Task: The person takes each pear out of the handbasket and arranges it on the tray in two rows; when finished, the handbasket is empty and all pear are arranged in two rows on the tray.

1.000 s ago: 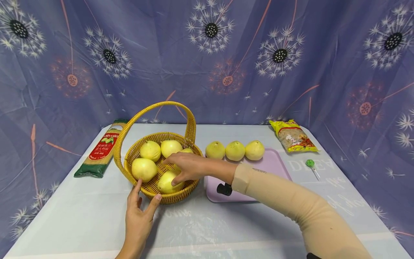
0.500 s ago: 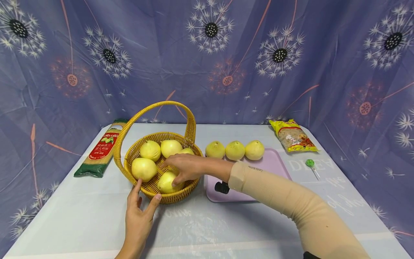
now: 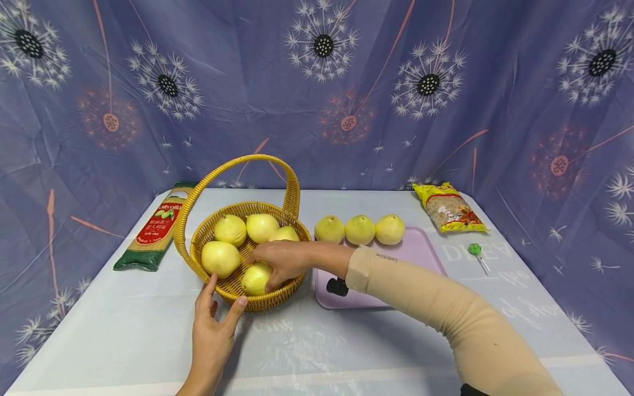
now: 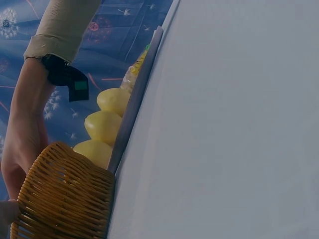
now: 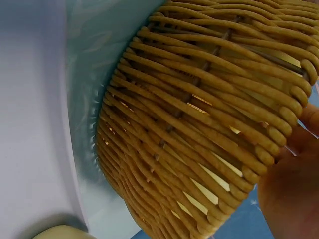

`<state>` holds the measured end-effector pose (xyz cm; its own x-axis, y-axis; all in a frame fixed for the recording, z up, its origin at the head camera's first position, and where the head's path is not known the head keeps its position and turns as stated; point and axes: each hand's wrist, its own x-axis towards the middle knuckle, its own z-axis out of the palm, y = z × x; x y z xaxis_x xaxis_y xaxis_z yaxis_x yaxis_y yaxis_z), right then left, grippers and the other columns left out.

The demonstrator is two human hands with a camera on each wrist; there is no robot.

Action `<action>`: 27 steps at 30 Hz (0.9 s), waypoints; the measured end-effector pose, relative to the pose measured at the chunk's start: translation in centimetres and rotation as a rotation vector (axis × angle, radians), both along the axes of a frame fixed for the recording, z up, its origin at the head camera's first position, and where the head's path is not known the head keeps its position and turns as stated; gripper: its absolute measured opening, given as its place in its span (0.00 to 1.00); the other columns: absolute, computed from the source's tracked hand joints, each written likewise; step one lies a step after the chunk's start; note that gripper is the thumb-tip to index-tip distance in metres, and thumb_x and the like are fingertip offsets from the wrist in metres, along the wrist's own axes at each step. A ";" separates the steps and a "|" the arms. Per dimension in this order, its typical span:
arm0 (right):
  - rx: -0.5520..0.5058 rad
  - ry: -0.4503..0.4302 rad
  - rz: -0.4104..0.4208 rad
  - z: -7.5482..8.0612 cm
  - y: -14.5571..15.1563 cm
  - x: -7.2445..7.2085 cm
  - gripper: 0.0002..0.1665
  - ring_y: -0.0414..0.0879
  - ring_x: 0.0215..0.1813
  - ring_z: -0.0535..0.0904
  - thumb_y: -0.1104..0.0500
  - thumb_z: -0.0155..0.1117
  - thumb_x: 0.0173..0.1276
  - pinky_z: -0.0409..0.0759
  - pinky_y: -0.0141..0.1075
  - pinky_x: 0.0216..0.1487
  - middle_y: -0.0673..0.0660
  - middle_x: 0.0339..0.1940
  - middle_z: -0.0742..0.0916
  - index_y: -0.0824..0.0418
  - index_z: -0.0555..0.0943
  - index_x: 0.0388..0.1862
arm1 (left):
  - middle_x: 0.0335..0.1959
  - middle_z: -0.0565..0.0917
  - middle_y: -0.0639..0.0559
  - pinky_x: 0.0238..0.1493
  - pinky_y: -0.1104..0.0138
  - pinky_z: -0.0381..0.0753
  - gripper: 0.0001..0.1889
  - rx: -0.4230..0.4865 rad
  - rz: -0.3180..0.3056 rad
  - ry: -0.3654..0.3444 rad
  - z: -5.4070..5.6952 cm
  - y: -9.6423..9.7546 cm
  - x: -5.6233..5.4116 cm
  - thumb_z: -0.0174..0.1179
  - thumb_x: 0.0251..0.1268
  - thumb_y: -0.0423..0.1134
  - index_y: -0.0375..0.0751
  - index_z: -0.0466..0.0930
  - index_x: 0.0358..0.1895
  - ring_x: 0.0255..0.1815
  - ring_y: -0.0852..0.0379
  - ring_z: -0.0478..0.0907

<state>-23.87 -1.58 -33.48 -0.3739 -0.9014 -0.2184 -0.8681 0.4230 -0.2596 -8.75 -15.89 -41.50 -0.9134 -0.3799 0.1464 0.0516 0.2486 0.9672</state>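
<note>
A golden wicker basket (image 3: 269, 303) with a tall hooped handle holds several pale yellow round fruits (image 3: 220, 259). My right hand (image 3: 279, 260) reaches down inside it, thumb and fingers around the front fruit (image 3: 255, 279); the fingertips are partly hidden. In the right wrist view, the basket wall (image 5: 194, 109) covers most of the grip, and part of the hand (image 5: 294, 189) shows beyond the rim. At the basket's near left side, my left hand (image 3: 213, 324) touches the rim with spread thumb and index finger. Its thumb (image 4: 7, 211) appears at the rim in the left wrist view.
Right of the basket lies a lilac tray (image 3: 421, 250), with three similar fruits (image 3: 360, 230) in a row at its far side. A red and green pasta packet (image 3: 158, 225) lies left. Farther right are a yellow snack bag (image 3: 449, 209) and a green lollipop (image 3: 475, 250).
My right hand has sunk slightly lower into the basket around the front fruit, uncovering more of the fruit behind it. The left hand and basket stay put.
</note>
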 end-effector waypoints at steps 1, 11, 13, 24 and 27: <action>0.003 -0.003 0.004 0.0 -0.1 0.0 0.40 0.40 0.65 0.70 0.49 0.70 0.57 0.69 0.29 0.66 0.50 0.65 0.75 0.55 0.67 0.68 | 0.74 0.51 0.41 0.73 0.43 0.52 0.41 0.000 0.001 -0.001 0.0 0.0 0.0 0.64 0.60 0.38 0.46 0.51 0.74 0.76 0.44 0.45; 0.040 0.001 0.051 -0.1 -0.4 0.0 0.40 0.39 0.64 0.70 0.49 0.70 0.58 0.69 0.28 0.66 0.48 0.64 0.75 0.54 0.66 0.68 | 0.75 0.51 0.42 0.73 0.43 0.51 0.41 0.004 0.002 -0.002 0.0 -0.1 0.0 0.64 0.60 0.38 0.46 0.51 0.74 0.76 0.45 0.45; 0.049 0.003 0.059 -0.2 -0.5 0.0 0.40 0.39 0.65 0.70 0.50 0.70 0.58 0.68 0.28 0.66 0.49 0.64 0.75 0.54 0.65 0.68 | 0.75 0.51 0.42 0.73 0.43 0.51 0.41 0.006 0.003 -0.004 0.0 -0.1 0.0 0.64 0.60 0.38 0.46 0.51 0.74 0.76 0.45 0.45; 0.056 -0.009 0.071 -0.6 -0.5 -0.3 0.41 0.39 0.66 0.69 0.50 0.69 0.59 0.67 0.28 0.67 0.49 0.66 0.73 0.53 0.64 0.70 | 0.74 0.52 0.41 0.73 0.43 0.51 0.41 0.018 0.007 0.005 -0.1 0.0 0.0 0.65 0.59 0.38 0.46 0.52 0.74 0.76 0.44 0.46; 0.047 -0.020 0.066 -0.6 -0.4 -0.5 0.41 0.39 0.65 0.70 0.50 0.70 0.59 0.68 0.28 0.66 0.48 0.66 0.74 0.53 0.64 0.69 | 0.74 0.52 0.41 0.73 0.43 0.51 0.41 0.020 0.008 0.007 -0.1 0.0 0.0 0.65 0.59 0.38 0.46 0.52 0.74 0.76 0.45 0.46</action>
